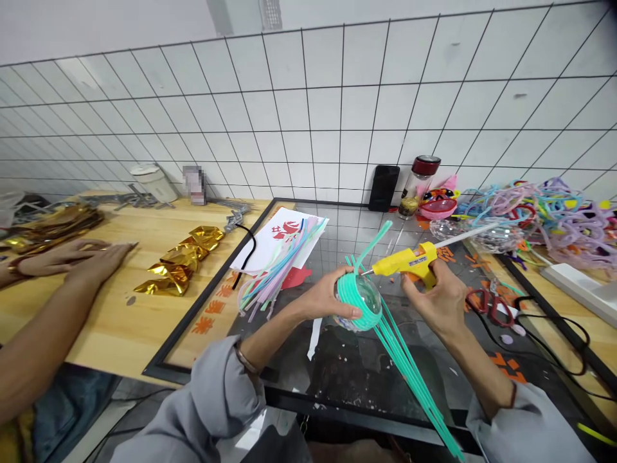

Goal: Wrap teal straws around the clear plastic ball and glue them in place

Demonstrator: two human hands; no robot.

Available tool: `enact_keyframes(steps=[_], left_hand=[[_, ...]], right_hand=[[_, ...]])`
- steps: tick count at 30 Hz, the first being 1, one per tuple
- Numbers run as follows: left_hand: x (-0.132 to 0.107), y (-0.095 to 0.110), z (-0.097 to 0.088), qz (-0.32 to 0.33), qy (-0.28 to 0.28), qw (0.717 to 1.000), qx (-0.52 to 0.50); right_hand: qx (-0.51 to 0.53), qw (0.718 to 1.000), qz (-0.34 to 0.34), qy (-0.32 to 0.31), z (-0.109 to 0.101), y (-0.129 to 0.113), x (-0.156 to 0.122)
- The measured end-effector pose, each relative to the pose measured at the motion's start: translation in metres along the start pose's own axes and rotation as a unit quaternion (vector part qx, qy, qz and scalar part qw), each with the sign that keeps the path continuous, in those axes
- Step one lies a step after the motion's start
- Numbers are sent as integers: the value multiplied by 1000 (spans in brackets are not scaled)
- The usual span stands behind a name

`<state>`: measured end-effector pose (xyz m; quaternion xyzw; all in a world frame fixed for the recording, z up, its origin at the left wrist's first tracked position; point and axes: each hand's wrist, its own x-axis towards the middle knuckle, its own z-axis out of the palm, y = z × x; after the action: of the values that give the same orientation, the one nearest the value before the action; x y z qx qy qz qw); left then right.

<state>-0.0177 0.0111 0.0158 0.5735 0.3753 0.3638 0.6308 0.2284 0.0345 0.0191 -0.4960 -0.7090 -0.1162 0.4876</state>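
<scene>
A clear ball [370, 294] was a little right of the centre of the frame, and rows of soft green cord [355, 297] went around its left and lower part. One short cord end stood up above it, and several long green strands [414, 379] ran from it down to the lower right. The left hand [322, 296] held the ball from its left side, with the thumb in front, pinching it firmly.

The glue gun [403, 262] lay to the upper right of the ball. Its long axis was slanted: the nozzle pointed to the left and slightly down, and the white glue stick [465, 236] came out behind, toward the upper right. The nozzle was at the upper edge of the ball, close to the cord; whether it touched, I could not tell. The right hand [441, 296] had its fingers curled around the handle, and it was farther from the ball than the nozzle was.

Farther out, red scissors [492, 306] rested at the right, and a bundle of pale cords [284, 267] lay left of the centre, partly on a white paper [248, 254]. At the far left, another person's hands [99, 262] rested on the wooden table [116, 321].
</scene>
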Motion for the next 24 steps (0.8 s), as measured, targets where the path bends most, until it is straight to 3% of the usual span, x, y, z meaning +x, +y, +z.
enact_keyframes(steps=[24], left_hand=[[-3,4,-1,29,6,995,100]], right_hand=[[-25,997,-77,16,-1,3,-2]])
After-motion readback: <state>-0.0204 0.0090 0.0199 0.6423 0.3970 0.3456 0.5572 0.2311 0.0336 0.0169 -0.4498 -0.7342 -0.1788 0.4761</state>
